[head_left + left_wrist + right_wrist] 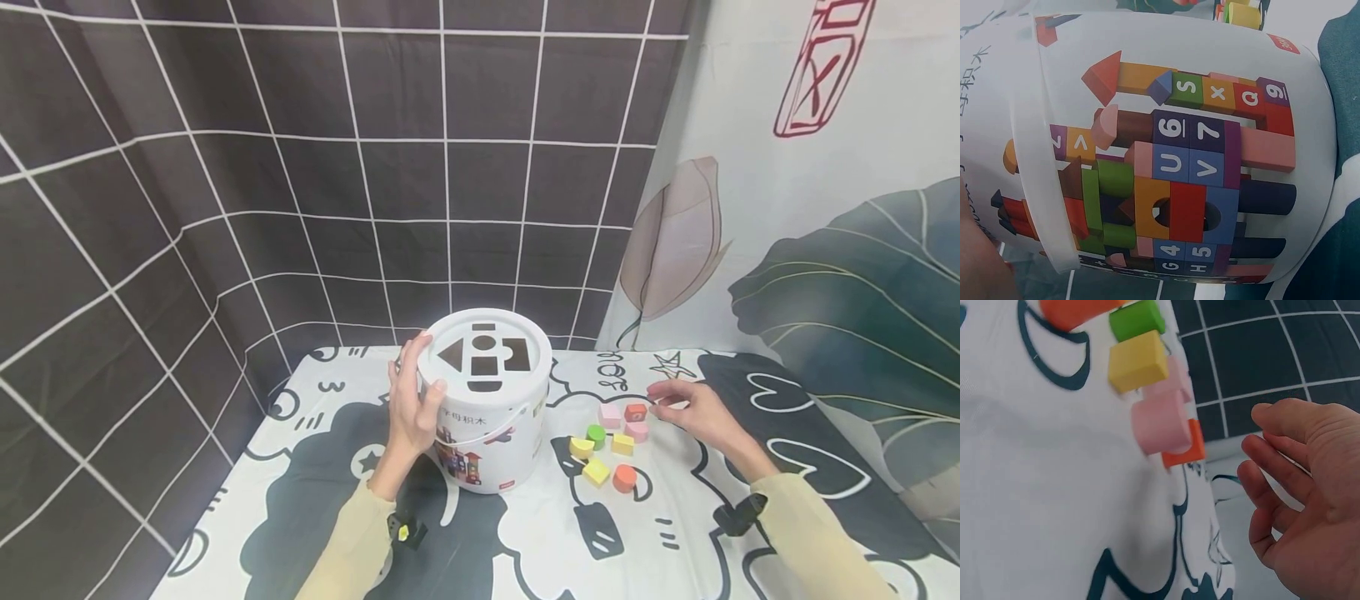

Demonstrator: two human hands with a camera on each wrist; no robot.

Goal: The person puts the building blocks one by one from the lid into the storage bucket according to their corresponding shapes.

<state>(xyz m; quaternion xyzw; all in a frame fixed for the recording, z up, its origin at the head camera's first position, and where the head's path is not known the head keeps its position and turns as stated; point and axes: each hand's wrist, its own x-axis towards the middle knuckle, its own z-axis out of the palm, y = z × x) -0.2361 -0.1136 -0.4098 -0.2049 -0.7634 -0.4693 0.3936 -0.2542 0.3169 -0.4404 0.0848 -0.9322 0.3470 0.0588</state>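
A white bucket (491,450) stands upright on the cloth, its lid (450,387) cut with several shaped holes. My left hand (415,408) rests against the bucket's left side, fingertips at the lid's rim and thumb on the front. Right of the bucket lie several blocks: a red-orange block (636,412), a pink block (611,415), a rounded pink block (1161,424), a green cylinder (596,435), yellow blocks (596,472) and an orange cylinder (624,478). Just right of the red-orange block, my right hand (693,410) hovers with loosely bent fingers, holding nothing.
A patterned cloth (555,550) covers the table. Dark grid fabric (397,183) hangs behind it, and a pale leaf-print curtain (750,208) hangs at the right. The bucket's thin white handle (487,437) hangs down across its front.
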